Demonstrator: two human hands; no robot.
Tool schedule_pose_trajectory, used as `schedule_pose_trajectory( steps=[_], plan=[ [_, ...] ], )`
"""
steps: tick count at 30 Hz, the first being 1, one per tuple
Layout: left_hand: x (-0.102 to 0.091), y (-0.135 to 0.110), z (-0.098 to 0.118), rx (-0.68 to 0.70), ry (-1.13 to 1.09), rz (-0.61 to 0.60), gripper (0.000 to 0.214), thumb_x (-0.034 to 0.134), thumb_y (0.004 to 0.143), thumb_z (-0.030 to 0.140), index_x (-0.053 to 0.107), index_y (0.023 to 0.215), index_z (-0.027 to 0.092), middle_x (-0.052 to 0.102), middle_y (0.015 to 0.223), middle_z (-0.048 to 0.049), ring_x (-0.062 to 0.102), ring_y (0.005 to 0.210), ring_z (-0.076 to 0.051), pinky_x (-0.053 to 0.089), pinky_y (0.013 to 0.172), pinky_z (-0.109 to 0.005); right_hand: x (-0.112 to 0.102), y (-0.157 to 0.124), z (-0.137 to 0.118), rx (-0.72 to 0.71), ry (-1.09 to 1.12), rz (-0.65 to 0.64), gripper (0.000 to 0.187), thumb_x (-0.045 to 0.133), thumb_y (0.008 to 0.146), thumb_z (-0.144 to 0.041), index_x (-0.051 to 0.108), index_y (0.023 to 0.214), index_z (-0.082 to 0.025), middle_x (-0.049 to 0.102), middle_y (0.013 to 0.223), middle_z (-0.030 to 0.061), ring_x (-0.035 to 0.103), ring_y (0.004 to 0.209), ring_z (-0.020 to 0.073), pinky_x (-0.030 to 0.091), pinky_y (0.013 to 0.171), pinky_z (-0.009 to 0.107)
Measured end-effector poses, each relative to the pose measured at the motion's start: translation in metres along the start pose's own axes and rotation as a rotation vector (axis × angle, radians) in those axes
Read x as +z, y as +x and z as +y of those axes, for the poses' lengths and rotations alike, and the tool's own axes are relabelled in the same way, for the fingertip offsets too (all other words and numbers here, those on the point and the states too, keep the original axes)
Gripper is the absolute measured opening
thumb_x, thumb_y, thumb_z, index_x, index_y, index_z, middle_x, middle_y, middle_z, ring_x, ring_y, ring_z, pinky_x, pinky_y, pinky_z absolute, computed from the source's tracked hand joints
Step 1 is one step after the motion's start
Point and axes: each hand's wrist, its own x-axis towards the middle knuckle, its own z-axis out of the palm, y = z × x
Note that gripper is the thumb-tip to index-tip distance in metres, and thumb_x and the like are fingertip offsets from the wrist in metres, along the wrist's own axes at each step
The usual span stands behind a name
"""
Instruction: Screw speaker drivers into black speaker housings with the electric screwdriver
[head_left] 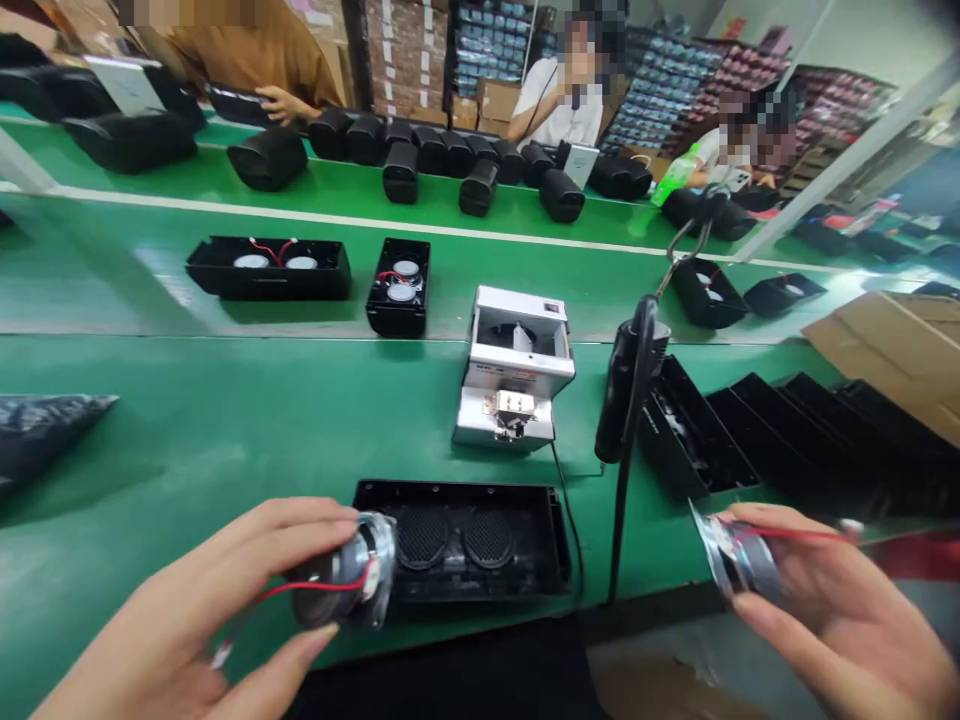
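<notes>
My left hand [247, 590] is closed around a round speaker driver [337, 580] with a metal rim and a red wire ending in a white plug. It is held at the left end of a black speaker housing [532, 580], which lies open side up and shows two round mesh grilles. Over on the right, my right hand [840, 610] grips a second speaker driver [742, 560] by its edges, its red wire trailing back over the fingers. That driver is apart from the housing.
Behind the housing stands a silver screw feeder [517, 370]. A black electric screwdriver [630, 390] hangs from a hook, its cable dropping beside the housing. Several black housings [795, 430] are stacked at right. Two housings with drivers, one a long housing [270, 270], sit on the belt; co-workers sit beyond.
</notes>
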Motion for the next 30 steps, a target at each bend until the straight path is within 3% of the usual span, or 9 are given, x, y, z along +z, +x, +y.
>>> schedule_pose_trajectory(
  steps=[3,4,5,7,11,17,22,25,30],
  plan=[
    [0.011,0.037,0.020,0.129,0.011,-0.145,0.045,0.055,0.103,0.018,0.061,0.144,0.037,0.070,0.144,-0.0024,0.078,0.115,-0.017,0.066,0.089,-0.026,0.016,0.005,-0.062,-0.313,-0.006,-0.118,0.041,0.076,0.098,-0.033,0.067,0.138,-0.036,0.070,0.132,0.0096,0.077,0.114,0.0302,0.071,0.084,0.036],
    [0.015,0.048,0.024,0.163,0.028,-0.170,0.045,0.054,0.103,0.016,0.061,0.143,0.037,0.071,0.142,-0.0027,0.078,0.110,-0.017,0.065,0.085,-0.026,0.030,0.010,-0.079,-0.401,-0.050,-0.251,0.043,0.075,0.098,-0.024,0.066,0.138,-0.037,0.070,0.130,0.0080,0.077,0.110,0.0264,0.070,0.086,0.035],
    [0.018,0.057,0.027,0.195,0.049,-0.181,0.044,0.053,0.103,0.016,0.062,0.142,0.035,0.072,0.139,-0.0034,0.079,0.106,-0.018,0.064,0.083,-0.029,0.045,0.016,-0.092,-0.464,-0.062,-0.318,0.043,0.072,0.099,-0.018,0.065,0.138,-0.035,0.070,0.127,0.0073,0.076,0.102,0.0227,0.069,0.084,0.033],
    [0.024,0.069,0.029,0.244,0.095,-0.189,0.040,0.054,0.102,0.015,0.066,0.136,0.031,0.075,0.131,-0.0048,0.079,0.100,-0.022,0.063,0.080,-0.035,0.075,0.029,-0.109,-0.459,-0.093,-0.430,0.042,0.071,0.101,-0.016,0.064,0.140,-0.031,0.070,0.127,0.0075,0.074,0.104,0.0236,0.067,0.089,0.039],
    [0.031,0.075,0.025,0.276,0.157,-0.247,0.038,0.058,0.094,0.010,0.073,0.125,0.026,0.079,0.116,-0.0051,0.078,0.090,-0.026,0.063,0.074,-0.042,0.105,0.043,-0.116,-0.349,-0.239,-0.626,0.034,0.067,0.104,-0.014,0.065,0.135,-0.029,0.069,0.127,0.0056,0.070,0.108,0.0271,0.065,0.091,0.048],
    [0.047,0.077,0.023,0.345,0.195,-0.266,0.039,0.076,0.085,0.009,0.077,0.123,0.021,0.083,0.116,-0.0048,0.079,0.088,-0.028,0.066,0.072,-0.048,0.104,0.054,-0.122,-0.218,-0.294,-0.888,0.047,0.068,0.100,-0.002,0.066,0.136,-0.033,0.069,0.131,0.0014,0.070,0.115,0.0246,0.062,0.103,0.045],
    [0.055,0.082,0.017,0.396,0.234,-0.243,0.034,0.083,0.080,0.010,0.079,0.113,0.019,0.085,0.107,-0.0044,0.077,0.079,-0.028,0.060,0.063,-0.046,0.108,0.062,-0.125,-0.190,-0.400,-0.913,0.047,0.072,0.099,-0.004,0.064,0.135,-0.033,0.068,0.125,-0.0002,0.072,0.106,0.0252,0.061,0.091,0.044],
    [0.055,0.084,0.014,0.404,0.236,-0.253,0.032,0.077,0.083,0.009,0.078,0.114,0.019,0.085,0.104,-0.0038,0.077,0.079,-0.028,0.058,0.066,-0.047,0.109,0.063,-0.122,-0.203,-0.473,-0.884,0.043,0.072,0.100,-0.007,0.063,0.133,-0.033,0.067,0.123,-0.0010,0.071,0.096,0.0243,0.056,0.077,0.041],
    [0.053,0.085,0.009,0.364,0.180,-0.280,0.033,0.065,0.089,0.010,0.076,0.118,0.022,0.084,0.107,-0.0042,0.077,0.083,-0.027,0.056,0.072,-0.046,0.112,0.064,-0.120,-0.295,-0.512,-0.880,0.047,0.072,0.097,-0.002,0.062,0.131,-0.032,0.069,0.119,-0.0014,0.072,0.091,0.0224,0.047,0.069,0.037]
  ],
)
